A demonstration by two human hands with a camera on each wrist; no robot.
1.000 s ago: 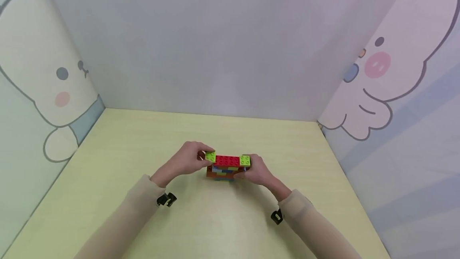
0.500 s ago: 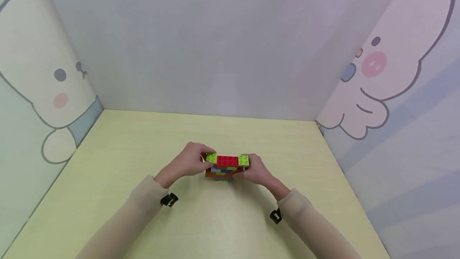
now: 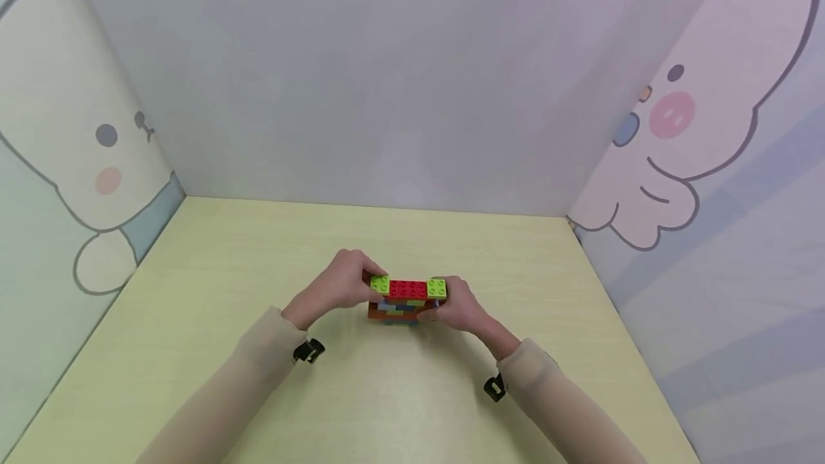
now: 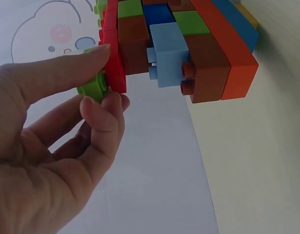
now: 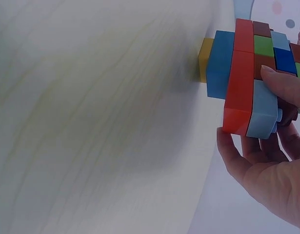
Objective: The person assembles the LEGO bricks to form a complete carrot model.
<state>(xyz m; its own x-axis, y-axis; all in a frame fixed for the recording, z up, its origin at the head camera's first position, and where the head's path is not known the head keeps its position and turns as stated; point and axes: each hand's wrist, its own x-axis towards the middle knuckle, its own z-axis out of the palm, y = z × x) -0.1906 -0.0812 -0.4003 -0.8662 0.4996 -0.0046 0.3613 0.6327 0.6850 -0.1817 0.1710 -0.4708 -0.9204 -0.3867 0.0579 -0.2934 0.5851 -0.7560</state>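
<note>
A structure of interlocking toy bricks (image 3: 404, 309) stands on the table, its rows orange, brown, blue and green. Along its top runs a row of red bricks (image 3: 408, 289) with a lime-green brick (image 3: 437, 288) at the right end. My left hand (image 3: 340, 281) pinches another lime-green brick (image 4: 93, 87) between thumb and fingers at the left end of that row, against the red brick (image 4: 113, 61). My right hand (image 3: 460, 305) grips the structure's right end, thumb (image 5: 284, 87) on the near face and fingers around the end. The fingers partly hide the held brick's underside.
The pale yellow table (image 3: 258, 392) extends around the structure on all sides. A grey-white wall (image 3: 387, 92) rises behind it. Side panels with cartoon animals (image 3: 670, 113) flank the table. A small black device (image 3: 309, 351) sits at the left cuff.
My left hand and wrist have shifted slightly right and up, and its lime-green brick now looks lined up with the red row. My right hand keeps its grip, nearly unmoved.
</note>
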